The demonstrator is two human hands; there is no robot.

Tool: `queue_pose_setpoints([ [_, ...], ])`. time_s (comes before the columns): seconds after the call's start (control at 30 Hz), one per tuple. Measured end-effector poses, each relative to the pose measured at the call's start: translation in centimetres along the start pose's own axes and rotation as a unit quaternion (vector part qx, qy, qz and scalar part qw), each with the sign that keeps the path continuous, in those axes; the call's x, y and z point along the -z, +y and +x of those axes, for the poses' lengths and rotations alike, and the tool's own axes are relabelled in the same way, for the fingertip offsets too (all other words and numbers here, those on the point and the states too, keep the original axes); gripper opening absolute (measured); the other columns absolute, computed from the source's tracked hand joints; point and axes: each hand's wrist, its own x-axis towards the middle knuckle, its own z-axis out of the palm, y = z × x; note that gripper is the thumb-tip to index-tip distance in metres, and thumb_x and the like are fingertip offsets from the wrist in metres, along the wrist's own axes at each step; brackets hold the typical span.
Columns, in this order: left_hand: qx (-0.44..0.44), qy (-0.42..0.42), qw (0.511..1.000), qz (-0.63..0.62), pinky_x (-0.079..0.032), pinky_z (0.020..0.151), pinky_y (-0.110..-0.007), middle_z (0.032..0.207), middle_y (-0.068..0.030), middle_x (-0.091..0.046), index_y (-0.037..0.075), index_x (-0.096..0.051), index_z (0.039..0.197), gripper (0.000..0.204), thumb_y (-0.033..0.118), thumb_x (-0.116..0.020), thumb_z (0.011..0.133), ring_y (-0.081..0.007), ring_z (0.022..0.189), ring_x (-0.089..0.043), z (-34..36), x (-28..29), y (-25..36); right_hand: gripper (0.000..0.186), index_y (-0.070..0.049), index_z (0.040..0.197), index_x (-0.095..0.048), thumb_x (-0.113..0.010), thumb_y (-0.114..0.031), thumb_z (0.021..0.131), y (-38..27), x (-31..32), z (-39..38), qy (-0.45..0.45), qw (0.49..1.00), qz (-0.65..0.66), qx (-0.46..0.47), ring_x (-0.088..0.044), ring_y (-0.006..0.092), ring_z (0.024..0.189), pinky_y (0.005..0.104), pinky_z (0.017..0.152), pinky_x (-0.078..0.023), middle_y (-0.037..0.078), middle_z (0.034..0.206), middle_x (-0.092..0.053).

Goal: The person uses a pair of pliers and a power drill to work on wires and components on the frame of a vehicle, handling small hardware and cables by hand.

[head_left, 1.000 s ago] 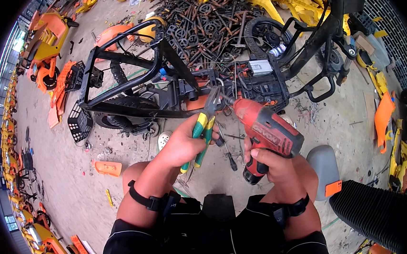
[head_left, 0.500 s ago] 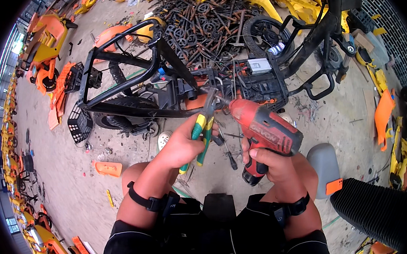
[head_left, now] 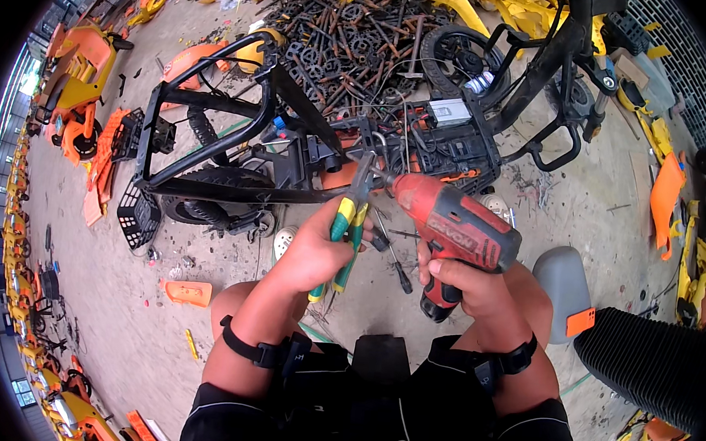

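My left hand [head_left: 316,247] is closed round a pair of pliers [head_left: 342,223] with green and yellow handles, jaws pointing up at the near edge of a scooter's black metal frame [head_left: 227,191]. In my right hand [head_left: 471,284] is a red and black cordless impact driver [head_left: 455,219], held by its grip. Its nose points left, close beside the plier jaws. Whatever lies between the two tips is too small to make out. Beyond them sits the scooter's black battery-tray section [head_left: 450,149], with loose cables and a silver box [head_left: 449,112].
A screwdriver [head_left: 401,276] lies on the concrete between my feet. To the right are a grey seat [head_left: 562,278] with an orange phone-shaped piece [head_left: 580,322] and a ribbed black hose [head_left: 648,366]. Rusty metal parts [head_left: 354,51] are heaped behind the frame; yellow panels [head_left: 502,17] lie farther back.
The impact driver has shifted very slightly left and down. The pliers have turned a little, and both hands keep their holds. The scooter frame stays where it was.
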Motion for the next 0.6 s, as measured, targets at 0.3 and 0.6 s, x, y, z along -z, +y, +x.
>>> queue_pose_setpoints([
  [0.3,0.007,0.01,1.0,0.01,-0.054,0.093,-0.038,0.112,-0.009,-0.061,0.0,-0.054,0.125,0.057,-0.016,-0.045,0.071,-0.0211,0.106,-0.063,0.21,0.1,-0.2,0.04,-0.002,0.121,-0.058,-0.068,-0.007,0.083,-0.25,-0.17,0.02,-0.002,1.0,0.023,-0.012,-0.063,0.0146,0.077,0.0312,0.069,-0.052,0.005,0.092,-0.064],
  [0.6,0.028,0.033,0.999,0.002,-0.057,0.086,-0.038,0.108,-0.0104,-0.062,-0.001,-0.055,0.122,0.054,-0.017,-0.044,0.072,-0.0228,0.099,-0.066,0.41,-0.41,-0.04,0.044,-0.001,0.122,-0.057,-0.068,-0.008,0.08,-0.06,-0.28,0.05,0.009,1.0,-0.005,-0.02,-0.063,0.0174,0.076,0.0338,0.069,-0.052,0.008,0.092,-0.064],
])
